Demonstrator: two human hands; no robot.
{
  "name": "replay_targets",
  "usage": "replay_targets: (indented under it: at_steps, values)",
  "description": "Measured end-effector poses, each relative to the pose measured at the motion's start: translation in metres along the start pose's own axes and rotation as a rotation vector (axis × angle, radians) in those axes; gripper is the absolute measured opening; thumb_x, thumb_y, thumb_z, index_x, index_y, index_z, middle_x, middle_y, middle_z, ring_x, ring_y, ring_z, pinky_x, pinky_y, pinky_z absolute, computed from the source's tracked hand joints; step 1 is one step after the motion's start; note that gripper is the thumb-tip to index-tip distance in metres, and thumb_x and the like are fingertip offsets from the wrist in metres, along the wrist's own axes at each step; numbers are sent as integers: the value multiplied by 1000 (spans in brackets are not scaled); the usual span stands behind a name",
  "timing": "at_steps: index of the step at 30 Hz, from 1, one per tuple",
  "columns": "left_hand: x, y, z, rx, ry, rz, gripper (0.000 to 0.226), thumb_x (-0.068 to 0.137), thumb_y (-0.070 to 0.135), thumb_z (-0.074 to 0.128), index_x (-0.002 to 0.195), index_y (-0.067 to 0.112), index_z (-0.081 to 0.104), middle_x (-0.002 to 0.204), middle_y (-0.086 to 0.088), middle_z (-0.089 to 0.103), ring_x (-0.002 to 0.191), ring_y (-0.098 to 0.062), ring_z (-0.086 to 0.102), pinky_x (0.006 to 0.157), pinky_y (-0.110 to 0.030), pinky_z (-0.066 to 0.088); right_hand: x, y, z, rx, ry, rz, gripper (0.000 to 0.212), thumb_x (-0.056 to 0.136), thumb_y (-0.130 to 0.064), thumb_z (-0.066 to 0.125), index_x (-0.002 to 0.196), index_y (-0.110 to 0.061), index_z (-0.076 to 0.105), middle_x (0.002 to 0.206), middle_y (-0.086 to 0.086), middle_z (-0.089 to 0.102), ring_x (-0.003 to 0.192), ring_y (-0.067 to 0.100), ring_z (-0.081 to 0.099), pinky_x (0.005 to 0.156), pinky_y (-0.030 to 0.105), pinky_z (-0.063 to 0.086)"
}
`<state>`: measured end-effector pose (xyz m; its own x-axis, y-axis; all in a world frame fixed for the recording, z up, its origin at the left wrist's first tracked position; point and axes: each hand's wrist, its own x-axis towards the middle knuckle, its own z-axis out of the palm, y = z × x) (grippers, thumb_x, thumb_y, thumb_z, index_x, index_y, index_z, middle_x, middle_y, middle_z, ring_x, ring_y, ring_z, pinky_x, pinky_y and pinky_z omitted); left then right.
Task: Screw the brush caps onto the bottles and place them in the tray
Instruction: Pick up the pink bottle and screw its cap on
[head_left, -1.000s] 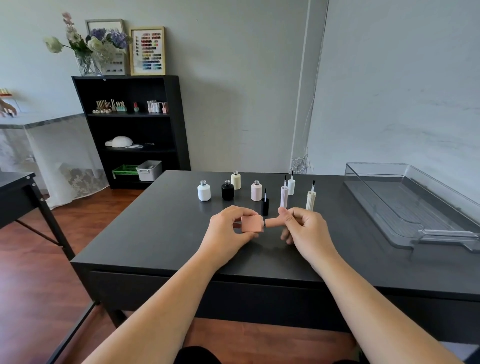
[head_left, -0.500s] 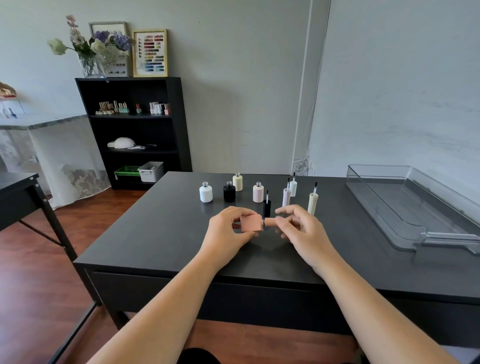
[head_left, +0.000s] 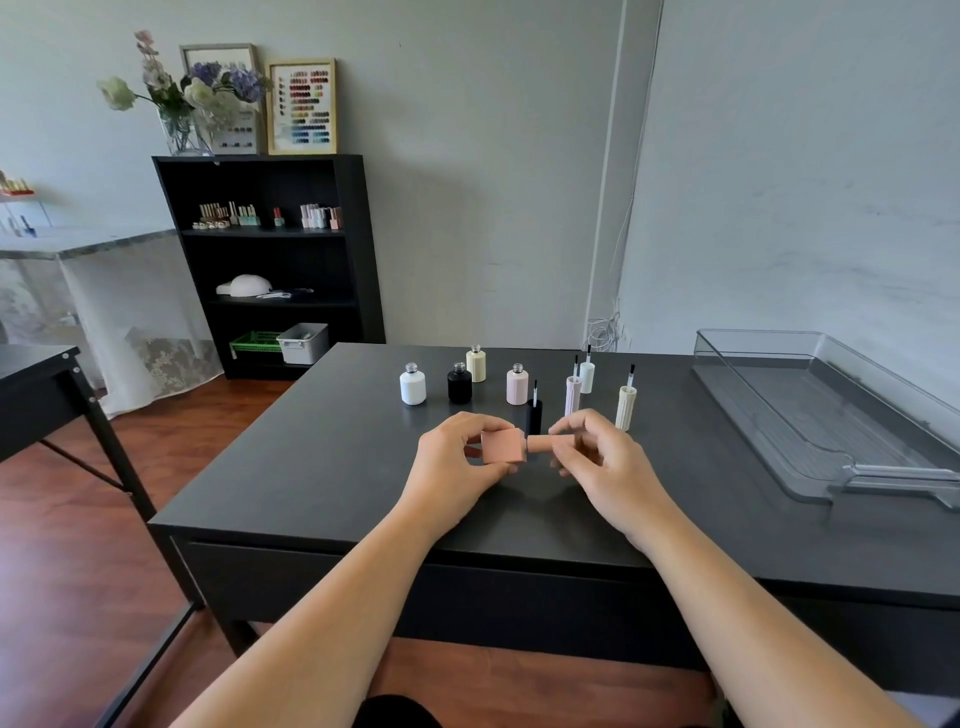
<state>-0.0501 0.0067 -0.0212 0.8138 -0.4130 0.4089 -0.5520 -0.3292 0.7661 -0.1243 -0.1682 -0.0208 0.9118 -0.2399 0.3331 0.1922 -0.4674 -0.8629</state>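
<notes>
The peach bottle (head_left: 502, 446) lies on its side in the air just above the counter (head_left: 322, 457), its neck pointing toward the person's right, and the matching peach brush cap (head_left: 550, 443) sits in line with it, meeting the neck. The left hand (head_left: 457, 467) holds the bottle's square body, thumb underneath and fingers curled over the top, so its grip is closed on the bottle. The right hand (head_left: 602, 462) pinches the cap between thumb and fingertips, the other fingers bent loosely behind; its grip is closed on the cap. Both forearms reach in from the near edge and angle toward each other, wrists raised off the counter. Just behind the hands stand four loose caps, brushes up: a black cap (head_left: 534, 415) nearest the bottle, a pink cap (head_left: 572, 396), a white cap (head_left: 587, 376) behind it, and a cream cap (head_left: 625, 408) to the right. Farther left stand four uncapped bottles: a white bottle (head_left: 413, 385), a black bottle (head_left: 460, 384), a cream bottle (head_left: 476, 365) behind, and a pale pink bottle (head_left: 517, 386). The clear tray (head_left: 810, 415) lies on the counter's right side, well apart from the hands. Against the far wall a black shelf (head_left: 270, 260) carries a vase of flowers (head_left: 182, 104) and a framed colour chart (head_left: 301, 106)
</notes>
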Motion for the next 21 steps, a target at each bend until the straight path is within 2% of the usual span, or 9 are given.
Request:
replay_targets:
  at_steps: [5,7,10,12,14,16,18,20,21]
  values:
    - [0,1,1,-1,-16,23,38,68,13,79,100,30,67,99,15,63,92,-5,59,84,-21,51,3,-1,2,-75,91,91,38,93,-48,46,73,-25,68,47,-2,60,47,8,53,60,25,47]
    - [0,1,0,-8,-9,16,38,69,13,78,100,31,67,100,15,63,94,-4,59,83,-19,51,2,-3,3,-36,79,89,29,89,-51,48,82,-29,66,57,-2,66,54,8,57,63,23,47]
    - [0,0,0,-1,-2,11,37,69,14,78,100,32,67,100,16,63,95,-1,57,81,-15,49,0,-3,0,-17,29,14,5,90,-33,56,91,-33,61,75,-2,69,68,15,61,68,24,47]
    - [1,0,0,2,-2,12,37,69,14,78,100,32,67,99,17,62,94,0,57,80,-13,49,-1,-2,0,-64,28,1,14,93,-29,53,82,-28,63,65,0,67,56,9,56,62,23,46]
    - [0,0,0,3,-5,22,38,68,13,78,100,31,67,98,17,62,93,1,57,81,-12,49,1,-2,1,-105,60,51,34,95,-40,47,71,-22,65,49,-1,60,45,5,50,58,24,42]
    - [0,0,1,-2,-6,27,38,68,13,78,100,31,67,97,17,62,93,2,57,81,-10,48,2,-4,3,-106,87,92,44,94,-49,42,71,-23,70,45,-1,58,43,2,49,58,22,42]
    - [0,-1,1,-1,-3,21,38,68,13,79,100,31,67,98,17,62,94,1,57,81,-11,49,2,-4,3,-57,75,89,29,91,-49,48,86,-30,69,55,-3,64,51,0,54,62,19,43]
    - [1,-1,0,3,0,13,38,69,13,79,99,32,67,98,18,62,94,1,57,79,-10,49,1,-3,1,-29,28,52,8,88,-36,57,95,-34,60,72,-5,68,64,5,58,66,21,43]
    - [1,-1,0,8,1,12,38,69,14,79,99,33,66,99,18,61,94,1,57,79,-10,49,0,-2,0,-46,-2,21,9,88,-29,58,94,-35,58,77,-6,67,69,9,58,67,22,45]
